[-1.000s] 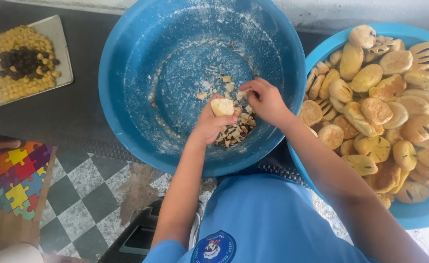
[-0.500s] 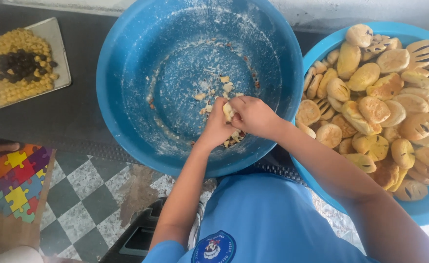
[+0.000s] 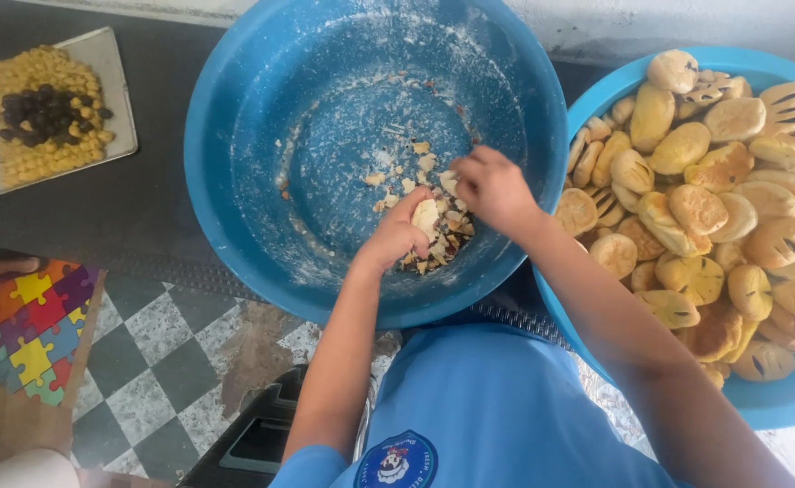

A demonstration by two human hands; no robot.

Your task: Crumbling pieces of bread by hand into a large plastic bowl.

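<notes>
A big blue basin (image 3: pixel 235 181) dusted with flour holds a small heap of broken pastry crumbs (image 3: pixel 416 172) near its bottom. My left hand (image 3: pixel 396 237) grips a pale piece of pastry (image 3: pixel 426 217) over the crumbs. My right hand (image 3: pixel 492 188) is closed on the same piece from the right, fingers pinching at it. Both forearms reach in over the basin's near rim, above my blue shirt (image 3: pixel 497 407).
A second blue basin (image 3: pixel 777 407) on the right is heaped with several golden baked buns (image 3: pixel 714 208). A grey tray (image 3: pixel 108 72) with yellow and dark bits lies at top left. A colourful jigsaw puzzle (image 3: pixel 27 325) and checkered floor (image 3: pixel 163 361) are at lower left.
The view has shifted a little. Both hands stay on the pastry piece in the basin, working it over the crumbs; more crumbs lie loose beside them.
</notes>
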